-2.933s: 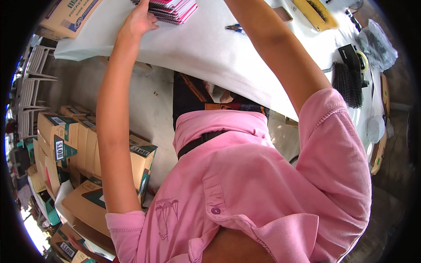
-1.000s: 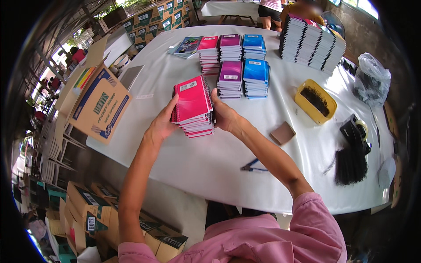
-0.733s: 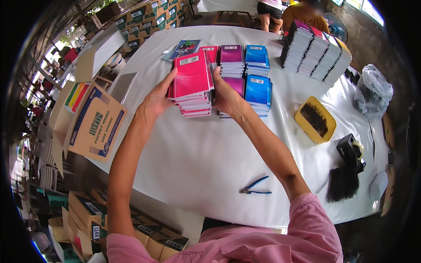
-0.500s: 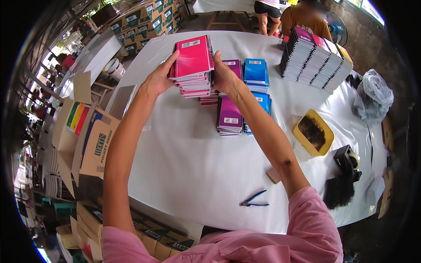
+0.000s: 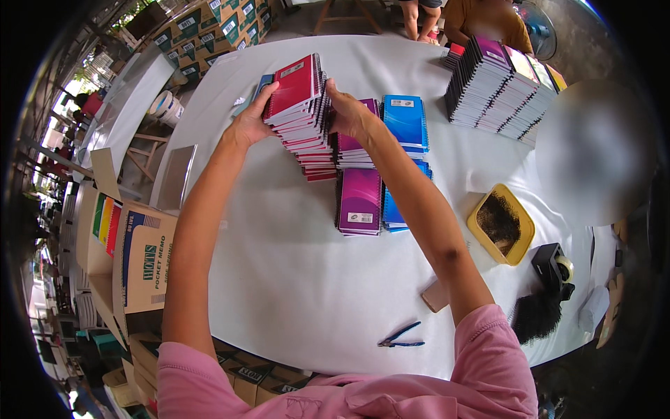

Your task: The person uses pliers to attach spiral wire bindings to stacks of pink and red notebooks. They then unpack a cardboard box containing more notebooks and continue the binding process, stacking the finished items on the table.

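Now both hands are on a tall stack of red spiral notebooks, which stands on the far part of the white table. The left hand presses on the left side of the stack, with its fingers curled around the upper notebooks and the fingertips on the top red cover. The right hand holds the opposite side, where the spiral bindings are, with the thumb up near the top edge and the fingers closed against the stack. The stack leans a little, and its lower notebooks are shifted toward the person. Just beside it on the right are purple notebooks in low piles, one of them nearer to the person, and blue notebooks lie just next to these on the right. Farther right, a long row of notebooks with black spirals lies near the far edge. A yellow tray with dark small things stands to the right of the right forearm, and a black tape dispenser is near it. Small blue-handled pliers lie close to the near table edge. Left of the table an open cardboard box stands.
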{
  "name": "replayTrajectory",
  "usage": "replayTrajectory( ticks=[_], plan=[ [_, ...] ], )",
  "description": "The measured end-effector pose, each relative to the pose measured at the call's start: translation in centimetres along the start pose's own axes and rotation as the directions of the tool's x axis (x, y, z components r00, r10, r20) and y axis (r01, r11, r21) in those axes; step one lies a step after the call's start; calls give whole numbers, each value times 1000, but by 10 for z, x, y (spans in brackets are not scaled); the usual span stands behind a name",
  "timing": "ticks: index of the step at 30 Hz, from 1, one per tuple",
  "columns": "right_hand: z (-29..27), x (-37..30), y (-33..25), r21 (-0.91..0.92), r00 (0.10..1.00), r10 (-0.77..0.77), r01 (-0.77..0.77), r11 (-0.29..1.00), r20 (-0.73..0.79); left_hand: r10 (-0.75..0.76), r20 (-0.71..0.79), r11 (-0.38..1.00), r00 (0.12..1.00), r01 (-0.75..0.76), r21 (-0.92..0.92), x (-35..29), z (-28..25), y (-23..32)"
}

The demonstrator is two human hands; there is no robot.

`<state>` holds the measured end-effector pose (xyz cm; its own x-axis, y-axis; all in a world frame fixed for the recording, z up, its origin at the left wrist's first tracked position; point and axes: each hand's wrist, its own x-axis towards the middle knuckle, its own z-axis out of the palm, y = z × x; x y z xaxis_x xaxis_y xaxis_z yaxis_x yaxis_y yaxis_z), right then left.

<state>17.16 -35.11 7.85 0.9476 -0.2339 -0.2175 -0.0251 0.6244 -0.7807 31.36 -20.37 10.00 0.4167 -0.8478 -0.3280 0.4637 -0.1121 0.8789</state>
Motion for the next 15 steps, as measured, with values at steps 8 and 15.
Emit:
replayTrajectory(
  ticks=[8, 15],
  plan=[
    [-8, -40, -8, -773, 669, -729, 384, 505, -144, -36, 15, 981, 999, 32, 192, -2, 25, 7],
    [-7, -82, 26, -890, 582, -812, 390, 237, 39, -27, -70, 979, 997, 40, 200, 18, 5, 4]
  ],
)
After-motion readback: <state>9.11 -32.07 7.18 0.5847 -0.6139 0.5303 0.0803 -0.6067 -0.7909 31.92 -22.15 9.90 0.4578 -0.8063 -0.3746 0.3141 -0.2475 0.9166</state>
